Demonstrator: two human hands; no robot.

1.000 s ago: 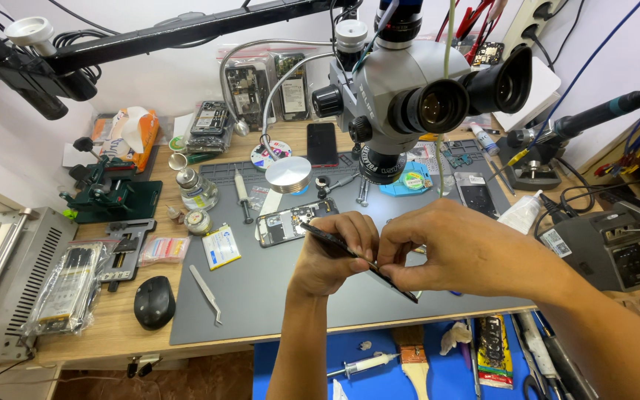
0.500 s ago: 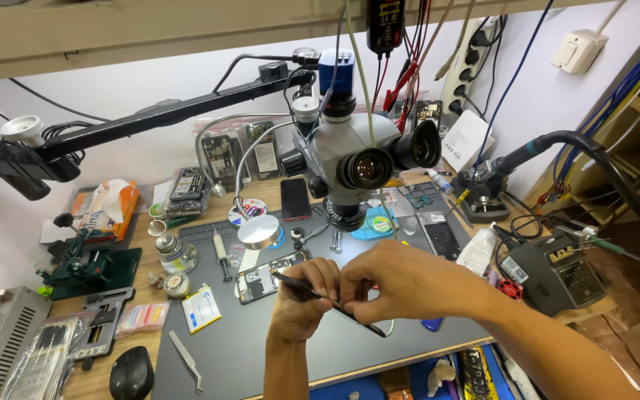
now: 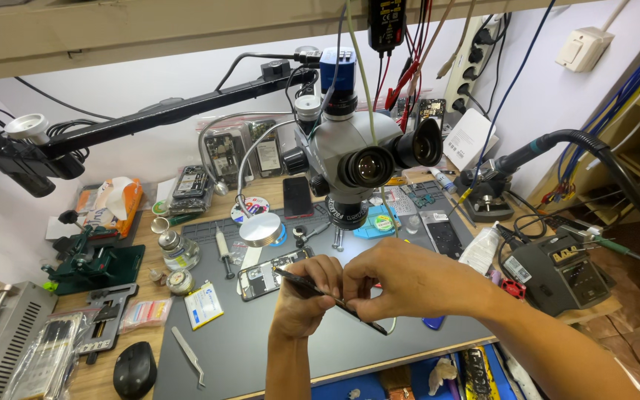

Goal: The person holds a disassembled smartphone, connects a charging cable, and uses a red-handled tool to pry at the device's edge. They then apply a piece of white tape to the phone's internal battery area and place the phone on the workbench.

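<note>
Black, thin, fragile-looking phone panel (image 3: 331, 298) is resting edgewise between left hand (image 3: 307, 295) and right hand (image 3: 401, 281), fingers pinching its edges, near the microscope (image 3: 357, 159).

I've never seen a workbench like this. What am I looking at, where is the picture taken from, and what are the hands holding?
There is no machine arm here: a person works with two bare hands, and the single picture comes from a camera worn on their head, looking down. The left hand and the right hand together hold a thin, flat black panel, seen edge-on and tilted above the dark grey work mat. Behind the hands stands a grey stereo microscope on a black boom arm. On the mat lies an opened phone body with its insides showing, and metal tweezers nearer the front edge. A black computer mouse sits on the wooden bench to the left, and a dark soldering station to the right.
</note>
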